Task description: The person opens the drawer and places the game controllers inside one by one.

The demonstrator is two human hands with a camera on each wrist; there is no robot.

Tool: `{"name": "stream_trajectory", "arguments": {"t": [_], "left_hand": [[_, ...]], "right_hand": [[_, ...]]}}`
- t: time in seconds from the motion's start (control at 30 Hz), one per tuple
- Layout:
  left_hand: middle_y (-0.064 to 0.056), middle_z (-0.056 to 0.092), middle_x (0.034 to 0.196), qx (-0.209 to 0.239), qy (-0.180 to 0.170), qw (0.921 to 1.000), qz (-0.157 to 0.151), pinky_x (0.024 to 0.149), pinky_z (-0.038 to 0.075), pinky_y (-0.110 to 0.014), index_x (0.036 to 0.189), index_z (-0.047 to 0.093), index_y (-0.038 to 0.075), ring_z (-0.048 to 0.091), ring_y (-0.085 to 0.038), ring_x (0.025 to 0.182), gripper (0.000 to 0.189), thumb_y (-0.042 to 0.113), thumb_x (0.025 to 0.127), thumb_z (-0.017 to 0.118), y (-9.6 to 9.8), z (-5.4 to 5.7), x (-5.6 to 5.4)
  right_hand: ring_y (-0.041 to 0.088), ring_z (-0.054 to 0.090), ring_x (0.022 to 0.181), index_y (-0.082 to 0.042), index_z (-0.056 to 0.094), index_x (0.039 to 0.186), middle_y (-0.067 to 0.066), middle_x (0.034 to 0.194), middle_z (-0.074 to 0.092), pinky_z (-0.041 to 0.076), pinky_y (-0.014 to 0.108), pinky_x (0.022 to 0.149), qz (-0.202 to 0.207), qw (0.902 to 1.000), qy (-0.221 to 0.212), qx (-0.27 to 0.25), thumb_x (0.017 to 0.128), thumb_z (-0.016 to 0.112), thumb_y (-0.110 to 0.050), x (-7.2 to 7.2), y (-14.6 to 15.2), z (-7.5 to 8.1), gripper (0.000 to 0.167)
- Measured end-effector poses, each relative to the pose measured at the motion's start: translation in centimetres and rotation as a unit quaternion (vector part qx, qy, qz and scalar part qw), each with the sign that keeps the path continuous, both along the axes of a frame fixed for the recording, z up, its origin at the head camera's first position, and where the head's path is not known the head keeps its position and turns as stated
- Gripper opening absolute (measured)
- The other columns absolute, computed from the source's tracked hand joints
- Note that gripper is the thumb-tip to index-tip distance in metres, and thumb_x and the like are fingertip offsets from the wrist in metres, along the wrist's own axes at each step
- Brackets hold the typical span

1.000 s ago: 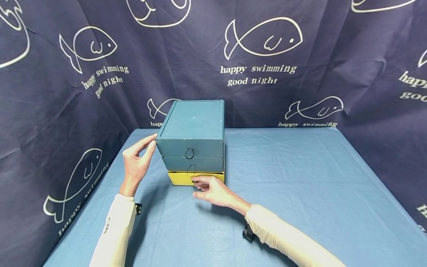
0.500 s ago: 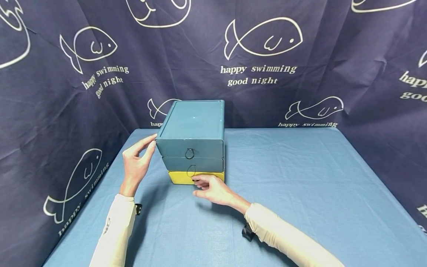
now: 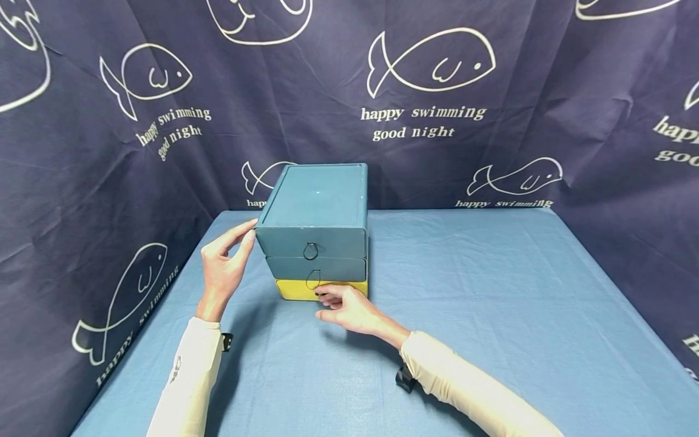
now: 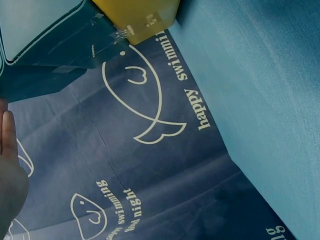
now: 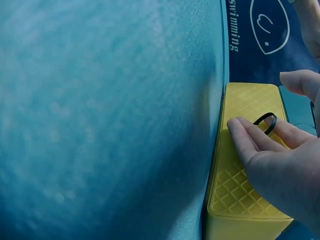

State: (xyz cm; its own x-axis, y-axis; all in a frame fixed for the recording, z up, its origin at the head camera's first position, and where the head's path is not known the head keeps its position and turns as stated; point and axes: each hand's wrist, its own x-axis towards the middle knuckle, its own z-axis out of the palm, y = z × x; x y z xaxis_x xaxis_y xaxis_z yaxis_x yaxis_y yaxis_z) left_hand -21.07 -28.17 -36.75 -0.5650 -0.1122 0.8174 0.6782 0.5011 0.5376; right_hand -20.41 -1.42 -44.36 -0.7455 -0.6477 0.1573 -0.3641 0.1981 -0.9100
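A stacked drawer unit [image 3: 322,197] has two teal drawers above a yellow drawer [image 3: 289,290] at the bottom. My left hand [image 3: 222,267] touches the front left corner of the top with its thumb and fingertips; the left wrist view catches only part of this hand [image 4: 11,165], with straight fingers. In front of the yellow drawer is my right hand [image 3: 352,312]. The right wrist view has its fairly straight fingers [image 5: 245,142] against the patterned yellow front, thumb held away. A black pull loop [image 5: 275,120] circles near one fingertip.
Thin loop pulls hang on the top teal drawer [image 3: 284,243] and the middle teal drawer [image 3: 344,268]. A blue cloth [image 3: 464,291] covers the table. Dark blue curtains [image 3: 426,158] with white fish drawings stand behind and along the sides.
The yellow drawer has slid slightly inward, so the gap at its top has closed. My right hand moved a little with it. The left hand stays at the corner.
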Motion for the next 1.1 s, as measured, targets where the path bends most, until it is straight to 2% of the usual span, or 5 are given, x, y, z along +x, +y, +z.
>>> {"name": "stream_trajectory", "arguments": {"t": [0.4, 0.67, 0.83, 1.0, 1.1], "left_hand": [[-0.019, 0.075, 0.11, -0.001, 0.004, 0.9999, -0.012, 0.09, 0.054, -0.026, 0.119, 0.076, -0.003, 0.07, -0.002, 0.094, 0.028, -0.01, 0.093, 0.069, -0.2, 0.1, 0.0], [-0.029, 0.072, 0.108, 0.001, 0.006, 1.0, -0.008, 0.089, 0.051, -0.018, 0.116, 0.073, -0.012, 0.067, 0.004, 0.094, 0.028, -0.019, 0.09, 0.066, 0.5, 0.7, 0.3], [-0.029, 0.072, 0.109, 0.0, 0.001, 1.0, -0.004, 0.091, 0.051, -0.019, 0.117, 0.072, -0.013, 0.066, 0.006, 0.094, 0.029, -0.019, 0.09, 0.066, 0.8, 0.9, 0.7], [-0.023, 0.074, 0.111, -0.005, -0.009, 0.9999, 0.001, 0.091, 0.05, -0.018, 0.119, 0.074, -0.008, 0.067, 0.004, 0.095, 0.03, -0.015, 0.09, 0.069, 0.1, 0.3, 0.2], [-0.022, 0.074, 0.111, -0.005, -0.008, 0.9999, 0.002, 0.09, 0.05, -0.017, 0.119, 0.074, -0.007, 0.067, 0.004, 0.094, 0.031, -0.014, 0.09, 0.069, -0.1, -0.1, -0.1]], "right_hand": [[0.042, 0.064, 0.117, 0.008, 0.06, 0.138, 0.028, 0.125, 0.066, 0.052, 0.043, 0.101, 0.01, 0.9998, -0.003, -0.014, 0.093, 0.073, -0.011, -0.1, 0.2, 0.0, 0.05], [0.044, 0.063, 0.117, 0.009, 0.059, 0.139, 0.03, 0.127, 0.064, 0.052, 0.041, 0.101, 0.006, 0.9994, -0.013, -0.032, 0.095, 0.072, -0.009, 0.5, 1.0, 0.2, 0.049], [0.045, 0.063, 0.116, 0.01, 0.059, 0.136, 0.03, 0.125, 0.064, 0.051, 0.041, 0.102, -0.001, 0.9991, 0.011, -0.041, 0.096, 0.072, -0.007, 1.2, 2.7, 0.2, 0.045], [0.044, 0.061, 0.121, 0.012, 0.06, 0.133, 0.028, 0.129, 0.064, 0.049, 0.044, 0.105, -0.007, 0.9982, 0.032, -0.05, 0.096, 0.071, -0.006, 1.9, 5.2, 0.5, 0.042], [0.042, 0.062, 0.121, 0.01, 0.063, 0.132, 0.024, 0.13, 0.065, 0.049, 0.044, 0.105, -0.033, 0.9975, 0.053, -0.034, 0.096, 0.072, -0.008, 2.3, 7.0, 0.8, 0.04]]}}
